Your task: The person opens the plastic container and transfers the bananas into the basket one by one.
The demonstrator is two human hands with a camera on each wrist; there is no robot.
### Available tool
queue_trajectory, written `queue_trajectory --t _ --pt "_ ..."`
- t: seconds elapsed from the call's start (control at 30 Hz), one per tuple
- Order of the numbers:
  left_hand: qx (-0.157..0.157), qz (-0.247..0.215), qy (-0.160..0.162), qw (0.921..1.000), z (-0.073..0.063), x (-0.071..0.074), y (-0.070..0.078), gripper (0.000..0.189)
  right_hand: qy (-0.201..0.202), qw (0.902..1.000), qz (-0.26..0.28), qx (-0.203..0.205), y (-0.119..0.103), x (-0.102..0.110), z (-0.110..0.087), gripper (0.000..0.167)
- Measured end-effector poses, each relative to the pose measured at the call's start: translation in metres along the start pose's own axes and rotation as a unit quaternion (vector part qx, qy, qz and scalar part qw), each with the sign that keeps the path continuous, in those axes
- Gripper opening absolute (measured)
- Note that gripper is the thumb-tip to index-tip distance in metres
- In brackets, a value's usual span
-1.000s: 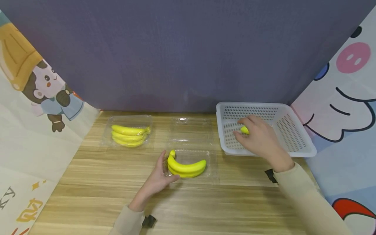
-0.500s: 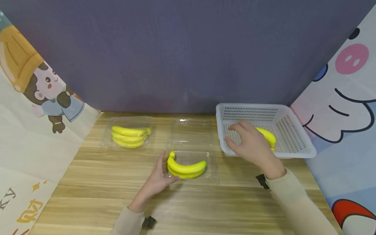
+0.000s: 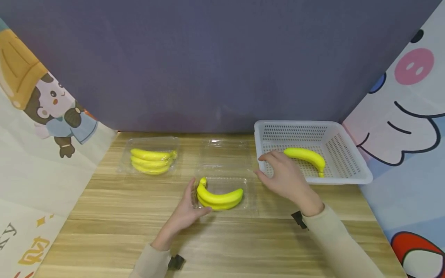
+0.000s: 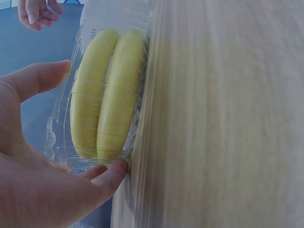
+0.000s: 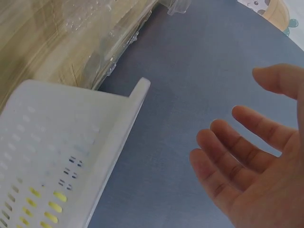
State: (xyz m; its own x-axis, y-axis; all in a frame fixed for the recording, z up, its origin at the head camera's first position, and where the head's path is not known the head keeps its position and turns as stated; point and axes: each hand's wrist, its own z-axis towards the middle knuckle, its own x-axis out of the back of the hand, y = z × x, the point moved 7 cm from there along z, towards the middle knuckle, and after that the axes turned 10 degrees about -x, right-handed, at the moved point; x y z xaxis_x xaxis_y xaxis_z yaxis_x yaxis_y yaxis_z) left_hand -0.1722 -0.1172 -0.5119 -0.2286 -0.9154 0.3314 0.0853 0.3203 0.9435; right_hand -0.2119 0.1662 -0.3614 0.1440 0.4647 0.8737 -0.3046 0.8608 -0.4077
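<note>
My left hand [image 3: 185, 211] holds the left end of an opened clear plastic clamshell box [image 3: 251, 199], its thumb and fingers spread around that end. Two yellow bananas [image 4: 114, 95] lie side by side in the box's near half, with the transparent lid [image 3: 225, 152] folded back behind them. Over the front left rim of the white basket [image 3: 352, 179], my right hand [image 3: 283, 177] hovers with nothing in it. Its fingers [image 5: 228, 161] are loosely bent and apart from the thumb in the right wrist view. One banana [image 3: 307, 155] rests inside the basket.
Another clear box [image 3: 126, 164] with several bananas [image 3: 153, 155] in it stands at the back left. A grey panel [image 3: 215, 69] closes off the back of the wooden table [image 3: 114, 220], and printed cloths [image 3: 413, 131] border both sides.
My right hand has drawn leftward and toward me from the basket's middle to its front left rim, uncovering the banana inside. The left hand has stayed at the box.
</note>
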Motion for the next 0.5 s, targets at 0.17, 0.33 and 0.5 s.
queue_trajectory --t 0.17,0.33,0.5 --pt "-0.004 0.001 0.0 1.0 0.001 0.0 -0.001 0.12 0.014 0.9997 0.014 0.016 -0.004 -0.002 -0.002 0.039" --pt "-0.005 -0.001 -0.001 1.0 0.001 -0.001 -0.001 0.12 0.02 0.9991 0.024 0.029 -0.009 -0.006 -0.001 0.039" --pt "-0.003 0.002 -0.002 1.0 0.001 0.0 -0.001 0.12 0.012 0.9988 0.031 0.035 -0.014 -0.011 0.001 0.038"
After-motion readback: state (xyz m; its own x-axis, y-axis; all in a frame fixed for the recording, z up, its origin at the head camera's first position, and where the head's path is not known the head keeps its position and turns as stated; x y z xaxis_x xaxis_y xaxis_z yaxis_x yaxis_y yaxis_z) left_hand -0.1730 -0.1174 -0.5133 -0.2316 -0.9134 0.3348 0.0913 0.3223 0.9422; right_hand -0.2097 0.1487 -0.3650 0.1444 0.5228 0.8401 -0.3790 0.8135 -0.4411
